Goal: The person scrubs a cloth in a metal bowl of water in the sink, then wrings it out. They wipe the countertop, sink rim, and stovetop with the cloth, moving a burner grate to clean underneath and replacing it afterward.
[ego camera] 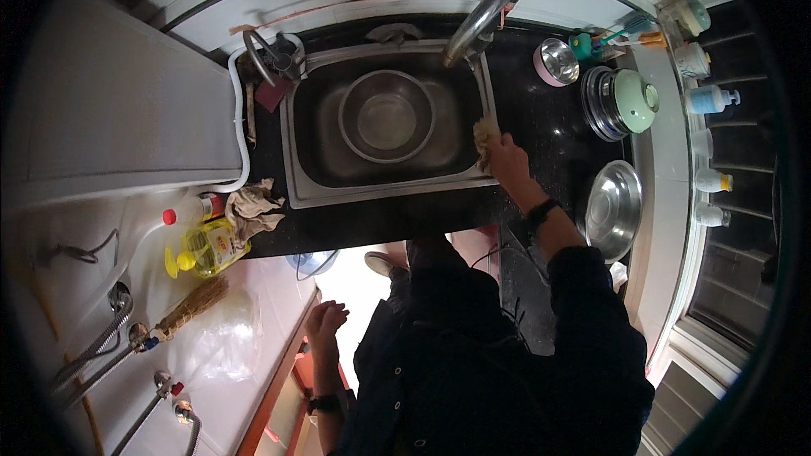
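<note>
My right hand [509,163] grips a crumpled light-coloured cloth [485,139] against the right rim of the stainless steel sink [386,195]. Inside the sink stands a round metal basin [388,117], which seems to hold some liquid. The metal faucet [488,18] rises behind the sink's right rear corner, its spout over the sink. Away from the counter, my left hand [325,322] hangs low on the left with its fingers slightly bent and nothing visible in it.
Right of the sink are a pink-sided metal bowl [556,62], a green bowl [635,101] on stacked metal dishes, and a large metal basin [613,211]. Left are a beige rag [253,212] and a yellow detergent bottle [212,249]. Bottles, including a blue pump bottle [709,100], line the windowsill.
</note>
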The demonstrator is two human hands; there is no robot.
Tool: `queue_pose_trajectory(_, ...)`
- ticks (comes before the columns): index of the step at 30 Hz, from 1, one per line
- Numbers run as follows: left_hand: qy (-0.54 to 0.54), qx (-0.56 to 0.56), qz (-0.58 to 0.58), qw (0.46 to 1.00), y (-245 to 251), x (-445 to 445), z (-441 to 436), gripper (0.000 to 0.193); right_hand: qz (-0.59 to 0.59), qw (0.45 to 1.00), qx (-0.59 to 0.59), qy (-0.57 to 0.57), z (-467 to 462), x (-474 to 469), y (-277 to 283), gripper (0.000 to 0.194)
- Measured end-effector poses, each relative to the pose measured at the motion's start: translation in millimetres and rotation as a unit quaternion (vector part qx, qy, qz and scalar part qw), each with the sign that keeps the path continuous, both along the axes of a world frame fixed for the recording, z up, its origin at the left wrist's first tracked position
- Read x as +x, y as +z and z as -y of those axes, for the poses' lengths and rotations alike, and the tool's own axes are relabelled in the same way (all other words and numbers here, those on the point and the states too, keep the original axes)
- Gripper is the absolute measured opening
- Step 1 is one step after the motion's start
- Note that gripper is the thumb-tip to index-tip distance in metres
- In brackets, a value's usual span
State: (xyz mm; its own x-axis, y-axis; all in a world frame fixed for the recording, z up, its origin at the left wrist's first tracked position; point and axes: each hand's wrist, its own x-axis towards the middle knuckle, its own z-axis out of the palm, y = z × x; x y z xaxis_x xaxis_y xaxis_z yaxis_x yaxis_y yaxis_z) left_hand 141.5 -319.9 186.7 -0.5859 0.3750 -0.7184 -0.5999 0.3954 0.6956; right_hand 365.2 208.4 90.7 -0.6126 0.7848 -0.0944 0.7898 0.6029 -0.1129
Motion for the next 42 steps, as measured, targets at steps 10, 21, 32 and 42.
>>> queue_pose_trajectory(10, 0.016, -0.009, -0.009, 1.0, 4, -5, -19, 0.031, -0.068, 0.997, 0.024, 0.008, -149, -97, -7, 0.05)
queue_pose_trajectory(21, -0.006, 0.023, 0.022, 0.999, -13, -2, -19, 0.028, -0.006, 0.996, -0.066, 0.066, -75, -19, -16, 0.058)
queue_pose_trajectory(32, 0.002, 0.051, 0.023, 0.998, -7, 3, 3, 0.031, -0.016, 0.987, -0.146, 0.063, 109, -51, 24, 0.054)
queue_pose_trajectory(42, 0.065, 0.001, 0.005, 0.998, 0, 21, 33, 0.032, -0.154, 0.927, -0.213, 0.266, 227, -277, -12, 0.034)
